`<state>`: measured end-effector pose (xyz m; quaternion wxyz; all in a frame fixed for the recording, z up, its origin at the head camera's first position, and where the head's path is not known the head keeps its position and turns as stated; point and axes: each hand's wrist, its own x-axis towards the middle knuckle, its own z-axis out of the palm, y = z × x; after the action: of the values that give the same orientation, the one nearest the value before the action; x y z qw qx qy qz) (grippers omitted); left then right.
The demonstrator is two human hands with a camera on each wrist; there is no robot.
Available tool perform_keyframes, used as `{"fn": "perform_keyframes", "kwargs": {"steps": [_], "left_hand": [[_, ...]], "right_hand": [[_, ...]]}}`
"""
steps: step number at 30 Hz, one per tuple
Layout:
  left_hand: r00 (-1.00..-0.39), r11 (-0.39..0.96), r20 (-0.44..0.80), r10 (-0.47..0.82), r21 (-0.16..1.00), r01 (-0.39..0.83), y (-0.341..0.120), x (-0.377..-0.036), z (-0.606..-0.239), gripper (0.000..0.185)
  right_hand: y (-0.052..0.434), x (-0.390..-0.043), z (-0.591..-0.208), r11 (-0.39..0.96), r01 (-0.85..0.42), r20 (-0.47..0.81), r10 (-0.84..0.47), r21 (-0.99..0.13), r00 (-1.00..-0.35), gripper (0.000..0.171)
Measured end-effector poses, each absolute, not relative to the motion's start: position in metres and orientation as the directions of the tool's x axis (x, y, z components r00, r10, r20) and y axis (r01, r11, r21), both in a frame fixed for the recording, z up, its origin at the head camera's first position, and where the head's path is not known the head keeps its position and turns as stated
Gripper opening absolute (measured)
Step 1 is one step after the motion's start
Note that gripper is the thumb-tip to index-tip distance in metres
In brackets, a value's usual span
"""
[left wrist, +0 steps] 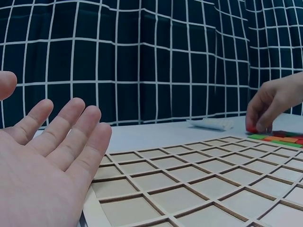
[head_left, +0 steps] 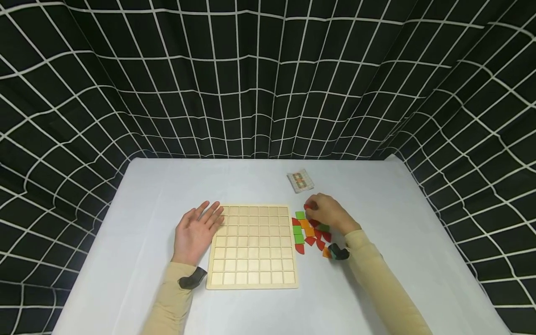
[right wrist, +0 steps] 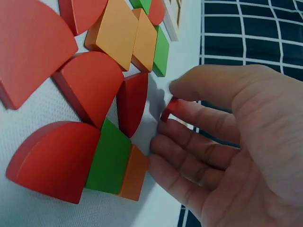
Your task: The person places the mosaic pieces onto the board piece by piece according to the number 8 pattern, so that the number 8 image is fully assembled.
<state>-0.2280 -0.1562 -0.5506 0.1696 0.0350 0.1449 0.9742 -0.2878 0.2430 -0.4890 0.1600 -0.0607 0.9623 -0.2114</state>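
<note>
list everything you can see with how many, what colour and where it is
table: 1, white, across the lower head view
curtain: count unclear, black with white grid, behind and beside the table
gridded wooden board: 1, pale wood, middle of the table
printed packet: 1, whitish with coloured print, beyond the blocks
square blocks: at least 3, green, right of the board
four-sided blocks: several, orange, same cluster
quarter-circle blocks: several, red, same cluster
held piece: 1, red, pinched in the right hand
wrist-worn devices: 2, black, one per wrist
sleeves: 2, tan, both arms
left hand: 1, palm up, at the board's left edge
right hand: 1, over the cluster's far end
</note>
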Motion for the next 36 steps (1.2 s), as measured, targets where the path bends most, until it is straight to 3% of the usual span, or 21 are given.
{"fn": "perform_keyframes", "kwargs": {"steps": [8,20,25,36], "left_hand": [[-0.939,-0.881,-0.027,0.342,0.339,-0.330,-0.147,-0.232,-0.549,0.052],[-0.946,-0.866,-0.063,0.319,0.387,-0.318,-0.145,-0.233,-0.547,0.057],[-0.947,-0.862,-0.056,0.316,0.400,-0.311,-0.147,-0.233,-0.548,0.056],[-0.954,-0.866,-0.069,0.293,0.404,-0.295,-0.152,-0.230,-0.547,0.059]], "right_hand": [[0.252,-0.286,-0.492,0.879,-0.030,-0.225,-0.155,-0.476,-0.962,0.025],[0.246,-0.289,-0.472,0.790,0.045,-0.172,-0.077,-0.612,-0.982,0.029],[0.239,-0.296,-0.463,0.754,0.017,-0.102,-0.067,-0.656,-0.993,0.026],[0.220,-0.306,-0.447,0.676,0.018,-0.109,-0.092,-0.736,-0.990,0.028]]}}
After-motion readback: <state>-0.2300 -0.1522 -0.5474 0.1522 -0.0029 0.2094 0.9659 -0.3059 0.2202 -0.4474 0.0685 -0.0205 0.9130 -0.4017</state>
